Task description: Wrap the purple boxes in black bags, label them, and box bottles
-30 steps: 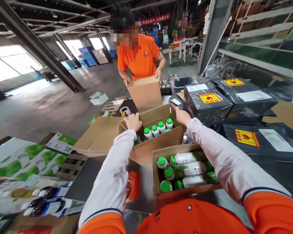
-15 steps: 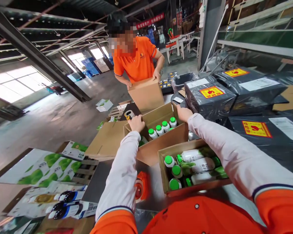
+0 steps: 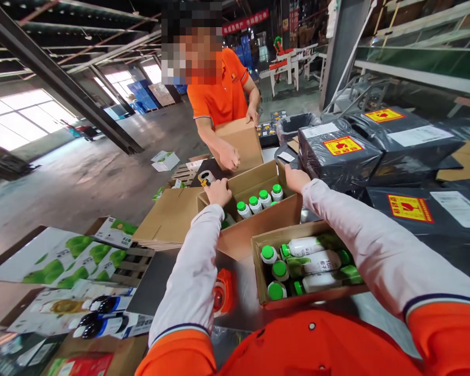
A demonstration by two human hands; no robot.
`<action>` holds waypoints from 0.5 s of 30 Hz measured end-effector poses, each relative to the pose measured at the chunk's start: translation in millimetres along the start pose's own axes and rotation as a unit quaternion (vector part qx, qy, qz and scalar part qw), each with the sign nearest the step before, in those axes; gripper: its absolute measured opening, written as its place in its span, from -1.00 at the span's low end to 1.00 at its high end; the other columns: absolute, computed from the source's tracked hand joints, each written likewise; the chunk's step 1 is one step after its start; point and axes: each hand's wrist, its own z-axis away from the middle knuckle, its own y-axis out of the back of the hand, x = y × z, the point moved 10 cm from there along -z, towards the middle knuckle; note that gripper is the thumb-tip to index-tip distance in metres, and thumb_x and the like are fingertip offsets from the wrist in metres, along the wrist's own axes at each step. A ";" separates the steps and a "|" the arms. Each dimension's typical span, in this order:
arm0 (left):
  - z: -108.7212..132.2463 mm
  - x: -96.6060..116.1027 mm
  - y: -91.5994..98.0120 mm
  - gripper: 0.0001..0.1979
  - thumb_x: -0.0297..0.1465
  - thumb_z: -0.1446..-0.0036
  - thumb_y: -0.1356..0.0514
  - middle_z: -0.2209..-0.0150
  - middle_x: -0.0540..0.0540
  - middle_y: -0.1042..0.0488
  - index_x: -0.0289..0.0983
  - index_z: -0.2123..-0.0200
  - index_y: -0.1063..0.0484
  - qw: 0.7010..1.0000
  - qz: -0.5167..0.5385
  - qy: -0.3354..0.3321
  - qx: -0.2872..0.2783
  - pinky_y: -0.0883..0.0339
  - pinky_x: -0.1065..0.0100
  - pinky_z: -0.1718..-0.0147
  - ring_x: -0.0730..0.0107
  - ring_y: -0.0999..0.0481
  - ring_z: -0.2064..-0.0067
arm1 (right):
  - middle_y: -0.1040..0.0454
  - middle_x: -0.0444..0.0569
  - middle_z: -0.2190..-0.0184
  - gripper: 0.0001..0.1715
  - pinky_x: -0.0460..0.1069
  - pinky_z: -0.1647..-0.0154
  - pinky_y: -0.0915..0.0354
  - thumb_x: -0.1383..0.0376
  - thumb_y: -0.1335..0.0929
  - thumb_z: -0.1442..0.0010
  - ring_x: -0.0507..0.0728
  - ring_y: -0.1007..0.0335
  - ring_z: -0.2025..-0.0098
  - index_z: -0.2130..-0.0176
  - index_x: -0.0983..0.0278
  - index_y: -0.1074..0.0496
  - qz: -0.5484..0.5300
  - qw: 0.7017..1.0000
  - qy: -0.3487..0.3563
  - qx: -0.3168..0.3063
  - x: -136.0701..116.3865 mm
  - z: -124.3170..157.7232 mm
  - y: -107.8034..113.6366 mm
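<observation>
An open cardboard box point(image 3: 258, 223) stands in front of me with several green-capped white bottles point(image 3: 254, 203) upright inside. My left hand point(image 3: 218, 192) is closed on its left end, fingers at the rim. At the right end, my right hand point(image 3: 296, 179) grips the rim near the far corner. Nearer my body, a second open box point(image 3: 260, 290) holds more green-capped bottles point(image 3: 315, 262), some upright and some lying flat. An orange tape dispenser point(image 3: 224, 292) lies left of that second box, partly behind my left sleeve.
Across the table a person in orange holds a brown carton point(image 3: 243, 140). Flattened cardboard point(image 3: 166, 216) is stacked on the left, near a tape roll point(image 3: 207, 178). Black-wrapped parcels point(image 3: 339, 151) stand at the right. Printed cartons point(image 3: 76, 256) and dark bottles point(image 3: 105, 316) are at lower left.
The other person's one hand has moved from the carton's side to in front of it. My hands keep their hold on the box; the view has shifted slightly.
</observation>
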 end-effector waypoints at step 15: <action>9.0 9.6 27.0 -0.23 -0.27 -0.39 -0.18 -0.41 -0.39 -0.28 -0.58 -0.49 -0.07 0.995 0.085 -0.046 -0.011 -0.04 -0.13 -0.37 -0.20 -0.22 -0.47 | -0.35 0.64 -0.29 -0.29 0.16 -0.40 -0.23 0.38 -0.09 -0.54 0.43 -0.33 -0.41 -0.43 0.89 0.11 -0.014 0.998 0.050 -0.026 -7.0 6.3 14.9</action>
